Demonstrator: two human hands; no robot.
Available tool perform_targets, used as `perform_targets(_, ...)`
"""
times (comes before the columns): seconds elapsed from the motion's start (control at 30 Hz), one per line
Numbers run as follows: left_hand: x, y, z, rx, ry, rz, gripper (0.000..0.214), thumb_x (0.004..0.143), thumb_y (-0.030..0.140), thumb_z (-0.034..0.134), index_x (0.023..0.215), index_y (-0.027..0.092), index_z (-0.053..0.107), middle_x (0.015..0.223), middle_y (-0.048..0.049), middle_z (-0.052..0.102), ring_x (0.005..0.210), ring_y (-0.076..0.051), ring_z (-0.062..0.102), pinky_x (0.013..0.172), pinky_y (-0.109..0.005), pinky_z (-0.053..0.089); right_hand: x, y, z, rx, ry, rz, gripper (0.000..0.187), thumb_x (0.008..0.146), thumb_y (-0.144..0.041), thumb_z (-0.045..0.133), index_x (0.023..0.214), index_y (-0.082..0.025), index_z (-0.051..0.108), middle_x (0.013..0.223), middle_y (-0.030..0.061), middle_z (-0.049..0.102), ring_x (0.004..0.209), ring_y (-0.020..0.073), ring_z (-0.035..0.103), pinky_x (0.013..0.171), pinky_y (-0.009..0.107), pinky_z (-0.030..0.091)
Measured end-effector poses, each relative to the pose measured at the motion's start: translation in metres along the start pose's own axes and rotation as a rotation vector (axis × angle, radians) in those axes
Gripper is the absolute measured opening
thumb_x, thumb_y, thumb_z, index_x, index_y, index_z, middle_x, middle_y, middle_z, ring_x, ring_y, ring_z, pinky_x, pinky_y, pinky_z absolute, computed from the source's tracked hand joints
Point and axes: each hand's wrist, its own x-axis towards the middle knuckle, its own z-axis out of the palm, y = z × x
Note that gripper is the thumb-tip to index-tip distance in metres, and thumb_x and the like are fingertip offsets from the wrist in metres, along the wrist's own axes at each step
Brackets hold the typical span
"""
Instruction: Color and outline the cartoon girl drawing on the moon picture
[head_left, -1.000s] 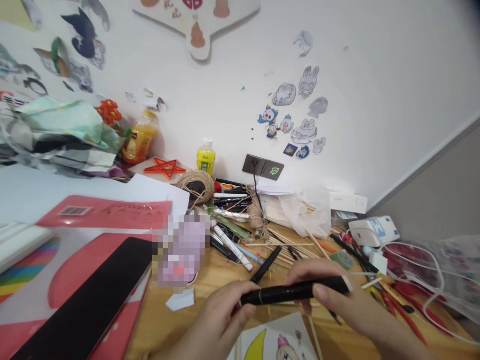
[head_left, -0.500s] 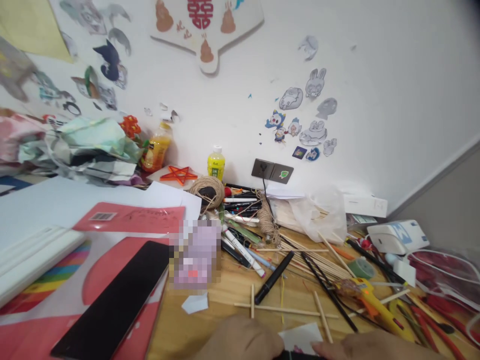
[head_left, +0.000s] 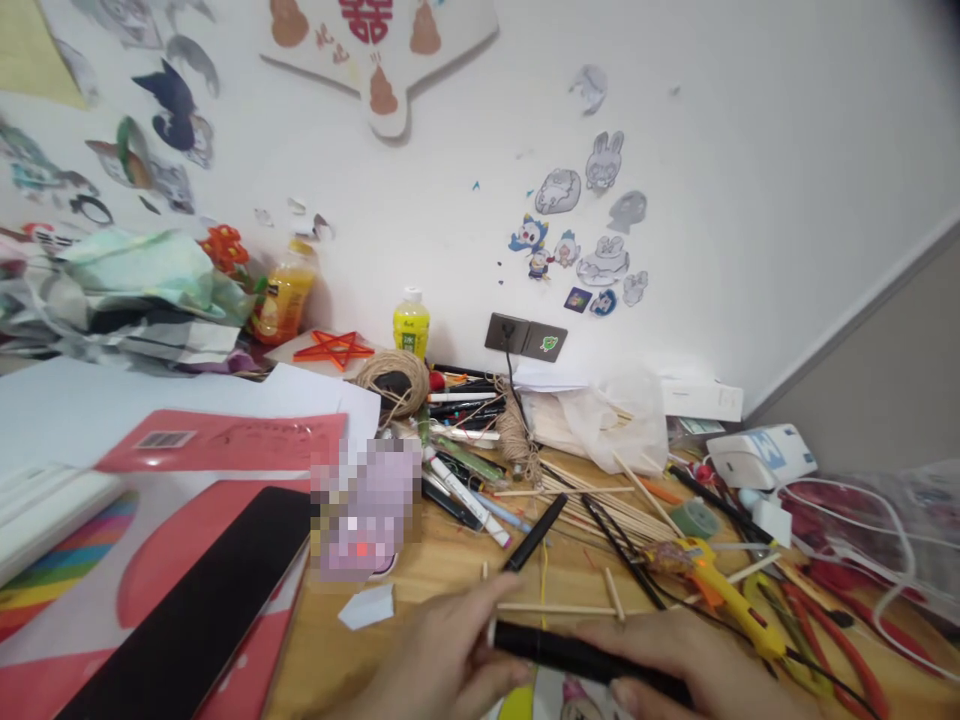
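A thick black marker (head_left: 555,645) lies slanted in my right hand (head_left: 682,650), whose fingers are closed round its right part. Its pale left end reaches the gap between thumb and index finger of my left hand (head_left: 450,640). That hand's fingers are apart; no firm grip on the marker shows. Under the marker, at the bottom edge, is a white paper (head_left: 551,695) with a yellow patch and a pinkish drawing, partly hidden by both hands. Thin wooden sticks (head_left: 570,609) lie just beyond the hands, next to another black marker (head_left: 536,532).
A yellow glue gun (head_left: 739,605) and red-handled pliers (head_left: 840,640) lie at right. Pens, twine (head_left: 394,382) and a bundle of sticks crowd the back. On the left are a long black panel (head_left: 202,600), red packaging (head_left: 225,442) and a blurred-out purple item (head_left: 371,510).
My hands have risen further into view, bringing the black marker and the paper's drawing into sight. The camera view has shifted, so the surroundings appear further left.
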Motion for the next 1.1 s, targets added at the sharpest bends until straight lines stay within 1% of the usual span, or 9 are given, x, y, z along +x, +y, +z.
perform_targets(0.07,0.006,-0.006,0.003,0.114,0.005,-0.104,0.043,0.081,0.021,0.06,0.123,0.019,0.05,0.086,-0.003,0.066,0.076,-0.019,0.062,0.071,-0.03,0.05,0.008,0.023,-0.011,-0.132,0.104,0.062,0.04,0.084,-0.018,0.05,0.12,-0.026,0.066,0.114,0.0055,0.071,0.101,0.0252,0.066,0.088,0.035,0.051)
perform_targets(0.17,0.014,-0.009,0.005,0.333,-0.08,-0.201,0.023,0.078,0.02,0.063,0.101,0.018,0.061,0.098,-0.0087,0.064,0.091,-0.026,0.06,0.079,-0.04,0.049,0.029,0.062,-0.033,-0.441,0.254,0.058,0.043,0.085,-0.014,0.047,0.125,-0.021,0.062,0.111,0.0121,0.07,0.099,0.0281,0.063,0.087,0.042,0.05)
perform_targets(0.33,0.019,-0.01,0.008,0.456,-0.109,-0.229,0.012,0.084,0.02,0.056,0.093,0.018,0.063,0.096,-0.0083,0.063,0.091,-0.026,0.06,0.078,-0.04,0.048,0.077,0.102,-0.05,-0.765,0.262,-0.093,0.041,0.086,-0.006,0.049,0.121,-0.021,0.065,0.089,0.0117,0.067,0.087,0.0262,0.059,0.077,0.038,0.049)
perform_targets(0.5,0.015,-0.02,0.013,0.502,0.004,-0.116,0.02,0.086,0.012,0.043,0.087,0.019,0.062,0.086,-0.0063,0.064,0.08,-0.021,0.061,0.068,-0.031,0.048,0.095,0.088,-0.031,-0.684,0.327,-0.26,0.04,0.083,0.0,0.049,0.114,-0.02,0.065,0.107,0.0101,0.065,0.099,0.0227,0.055,0.086,0.036,0.047)
perform_targets(0.6,0.012,-0.021,0.014,0.512,0.038,-0.074,0.026,0.087,0.01,0.035,0.085,0.018,0.06,0.08,-0.0063,0.063,0.074,-0.021,0.061,0.064,-0.031,0.047,0.097,0.065,-0.008,-0.645,0.154,-0.387,0.034,0.082,-0.012,0.063,0.115,-0.019,0.062,0.108,0.008,0.066,0.099,0.0221,0.056,0.086,0.034,0.047)
perform_targets(0.73,0.012,-0.019,0.012,0.489,0.022,-0.053,0.029,0.085,0.007,0.034,0.09,0.018,0.06,0.082,-0.0073,0.063,0.077,-0.023,0.061,0.066,-0.033,0.048,0.101,0.054,0.01,-0.891,0.07,-0.436,0.012,0.087,-0.01,0.059,0.095,-0.015,0.065,0.091,0.0079,0.067,0.085,0.0228,0.058,0.078,0.036,0.048)
perform_targets(0.9,0.012,-0.018,0.01,0.5,-0.041,-0.078,0.031,0.083,0.006,0.037,0.1,0.017,0.06,0.088,-0.0091,0.063,0.082,-0.025,0.06,0.068,-0.036,0.048,0.104,0.07,-0.012,-0.868,0.175,-0.432,0.013,0.088,-0.008,0.057,0.097,-0.014,0.064,0.09,0.0076,0.068,0.084,0.022,0.058,0.077,0.034,0.048)
perform_targets(1.0,0.011,-0.016,0.009,0.482,-0.061,-0.092,0.031,0.082,0.005,0.038,0.099,0.017,0.061,0.091,-0.0097,0.061,0.086,-0.025,0.058,0.072,-0.039,0.048,0.112,0.076,-0.03,-0.858,0.277,-0.329,0.02,0.088,-0.007,0.055,0.106,-0.012,0.063,0.096,0.0106,0.068,0.089,0.0234,0.058,0.079,0.035,0.048)
perform_targets(1.1,0.012,-0.015,0.008,0.469,-0.084,-0.099,0.031,0.081,0.003,0.038,0.095,0.017,0.061,0.092,-0.0094,0.059,0.087,-0.025,0.057,0.074,-0.039,0.047,0.123,0.075,-0.036,-0.868,0.285,-0.229,0.026,0.086,-0.005,0.057,0.111,-0.011,0.062,0.098,0.0123,0.068,0.092,0.0251,0.059,0.081,0.037,0.048)
